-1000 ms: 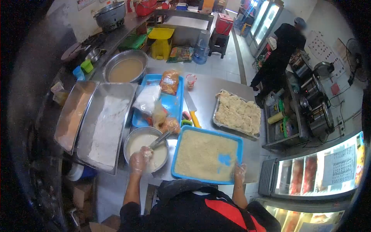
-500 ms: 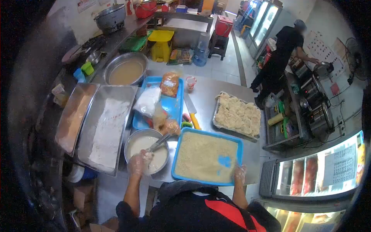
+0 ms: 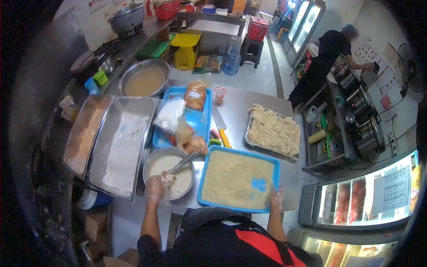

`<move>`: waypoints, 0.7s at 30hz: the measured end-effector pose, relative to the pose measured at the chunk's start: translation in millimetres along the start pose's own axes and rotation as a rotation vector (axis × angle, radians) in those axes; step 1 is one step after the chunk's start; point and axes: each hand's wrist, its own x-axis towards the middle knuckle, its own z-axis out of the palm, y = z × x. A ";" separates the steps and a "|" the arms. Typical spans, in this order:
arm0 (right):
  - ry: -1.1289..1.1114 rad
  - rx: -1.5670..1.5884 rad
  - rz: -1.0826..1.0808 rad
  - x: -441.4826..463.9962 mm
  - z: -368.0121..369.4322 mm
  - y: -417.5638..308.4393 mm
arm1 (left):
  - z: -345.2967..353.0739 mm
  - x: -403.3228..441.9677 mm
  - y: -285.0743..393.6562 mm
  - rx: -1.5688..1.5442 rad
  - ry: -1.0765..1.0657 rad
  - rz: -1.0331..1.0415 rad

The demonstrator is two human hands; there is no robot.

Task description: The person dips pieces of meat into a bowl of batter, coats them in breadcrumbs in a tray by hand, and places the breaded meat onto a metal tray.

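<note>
Milky liquid (image 3: 180, 180) lies in a round metal bowl (image 3: 191, 186), directly beneath the fingertips of the left hand (image 3: 157, 188), which reaches over the near rim. Those fingers are drawn together around a small pale lump (image 3: 167, 177), too blurred to identify. The right hand (image 3: 276, 198) is at the right edge of a blue tray of crumbs (image 3: 235, 178); whether it grips the rim cannot be told. Both hands wear clear gloves.

The liquid looks smooth and opaque. A metal utensil (image 3: 183, 162) slants across the bowl's far side, close to the left fingertips, partly covering the liquid. Left of the bowl stands a deep pan of white powder (image 3: 122, 151); beyond it, bagged food (image 3: 170, 116) rests on another blue tray (image 3: 194, 118). A yellow-handled knife (image 3: 221, 125) lies behind the crumbs.
</note>
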 end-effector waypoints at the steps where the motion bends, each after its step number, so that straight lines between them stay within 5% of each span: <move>1: -0.042 0.195 0.029 -2.9 -5.5 6.1 | -1.6 2.8 0.0 -0.023 0.001 -0.049; 3: -0.116 0.418 0.063 -1.4 -10.4 12.6 | -3.1 5.1 -4.8 -0.072 -0.005 -0.160; 6: -0.168 0.538 0.041 -11.9 -7.8 13.6 | 16.9 5.7 -39.7 0.176 0.213 0.012; 10: -0.168 0.534 -0.046 -24.6 10.7 -2.3 | 5.2 24.7 -50.9 -0.013 0.052 -0.112; 11: -0.180 0.825 0.077 -18.5 10.3 -3.9 | 10.3 27.8 -59.2 0.061 0.082 -0.057; 13: 0.003 -0.155 0.013 -4.5 16.8 8.6 | 11.7 30.9 -58.7 0.107 0.068 -0.049; 15: 0.082 -0.390 0.009 2.9 11.3 27.1 | 0.0 34.4 -43.1 0.057 -0.013 -0.148; 18: 0.013 0.360 0.078 1.5 -23.8 51.3 | 29.3 38.0 -61.8 0.154 -0.065 -0.016; 21: -0.121 0.885 0.205 5.5 -26.9 57.2 | 59.6 42.3 -74.8 0.068 -0.035 -0.136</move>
